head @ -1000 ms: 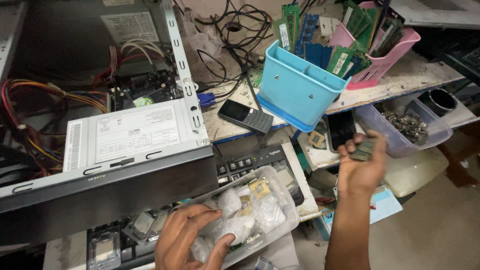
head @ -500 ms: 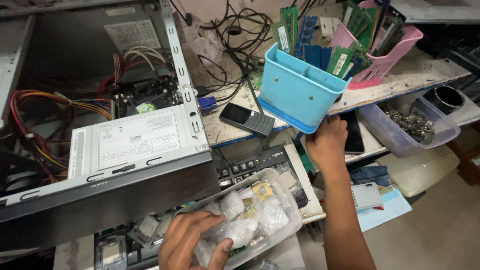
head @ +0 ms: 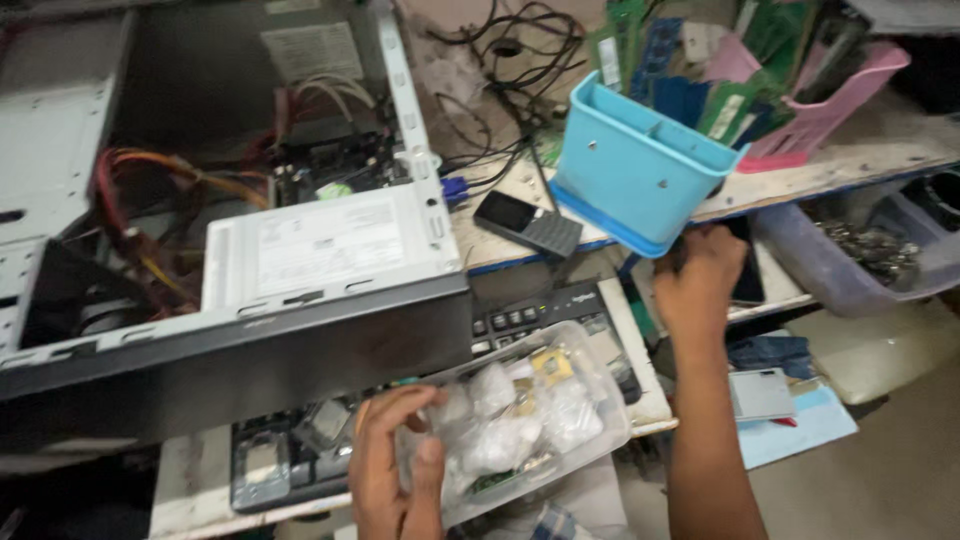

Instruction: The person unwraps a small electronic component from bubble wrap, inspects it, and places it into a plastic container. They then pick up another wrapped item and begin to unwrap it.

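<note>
**Right hand up under the blue bin**

Raised since a second ago, the right hand now reaches beneath the tilted blue bin at the bench edge; whether its fingers grip anything cannot be told. An open computer case fills the left. Over the keyboard, the left hand pinches the clear tray of white packets.

Cluttered, worn wooden workbench, bare floor below, dim light
</note>
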